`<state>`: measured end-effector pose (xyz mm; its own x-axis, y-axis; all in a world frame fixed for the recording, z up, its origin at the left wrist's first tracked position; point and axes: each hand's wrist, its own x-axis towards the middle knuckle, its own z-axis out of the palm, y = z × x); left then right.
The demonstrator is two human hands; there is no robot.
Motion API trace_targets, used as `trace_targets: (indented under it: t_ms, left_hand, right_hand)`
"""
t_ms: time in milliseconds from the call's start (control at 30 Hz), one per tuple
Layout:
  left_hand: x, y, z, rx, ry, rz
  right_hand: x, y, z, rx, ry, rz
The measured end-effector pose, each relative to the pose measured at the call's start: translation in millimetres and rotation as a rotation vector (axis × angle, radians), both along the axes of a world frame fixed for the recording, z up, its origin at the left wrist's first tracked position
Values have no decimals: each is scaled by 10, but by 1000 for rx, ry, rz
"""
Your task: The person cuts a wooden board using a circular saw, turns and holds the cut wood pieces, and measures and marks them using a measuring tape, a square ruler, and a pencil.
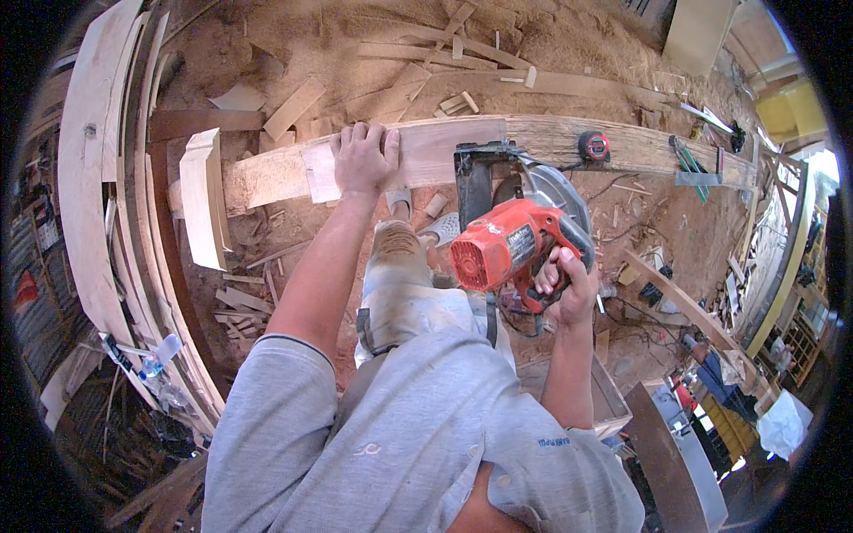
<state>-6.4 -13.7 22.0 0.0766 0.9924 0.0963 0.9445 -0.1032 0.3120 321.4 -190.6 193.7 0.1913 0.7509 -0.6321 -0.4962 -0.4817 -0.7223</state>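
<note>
My right hand (569, 282) is wrapped round the handle of a red circular saw (498, 244). The saw's grey blade guard (555, 191) and black base plate (475, 173) rest at the near edge of a long wooden beam. A short, smooth, pale board (449, 142) lies across the beam, its right end beside the base plate. My left hand (364, 160) presses on this board left of the saw, fingers bent over its far edge and fingertips hidden. The blade is mostly hidden by the guard.
The long beam (640, 147) carries a red-and-black tape measure (593, 146) and a square-like tool with green pencils (697, 173). A pale angled block (204, 200) sits at its left end. Long planks (93, 115) are stacked at left. Sawdust and offcuts (293, 107) litter the ground; cables trail at right.
</note>
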Motion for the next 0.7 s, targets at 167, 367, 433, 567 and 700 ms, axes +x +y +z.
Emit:
trace_targets:
  t_ms: [167,367,433,567,700]
  left_hand:
    - [-5,-7,-4,-3,7,-10]
    - [-10,-24,-7,26,10,-20]
    - [-3,-19,-2,31,22,-27]
    - [3,-14,-2,18,8,-2]
    - [-4,-13,-20,17,18,4]
  right_hand:
    - [-4,14,-4,15,39,-58]
    - [31,20,-3,4,21,-21]
    - [19,44,39,-8,8,-24]
    - [27,56,38,1,-49,35]
    - [20,72,50,17,-46,28]
